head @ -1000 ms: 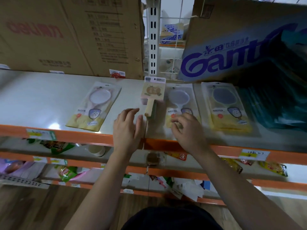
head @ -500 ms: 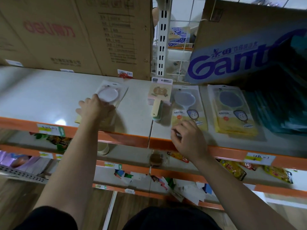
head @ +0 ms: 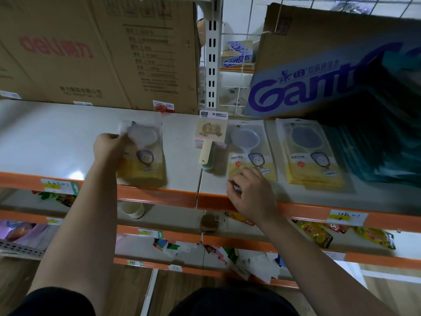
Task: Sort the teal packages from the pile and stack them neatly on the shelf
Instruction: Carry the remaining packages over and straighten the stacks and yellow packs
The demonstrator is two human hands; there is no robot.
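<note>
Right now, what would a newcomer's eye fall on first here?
Two bare arms reach onto the shelf: the left hand holds a yellow pack at its top corner, the right hand sits at the front edge by the middle pack. Far right, teal packs pile up next to a blue box.

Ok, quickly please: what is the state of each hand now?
Left hand: closed, gripping the left yellow package by its edge.
Right hand: closed, pinching the lower edge of the middle yellow package.
</note>
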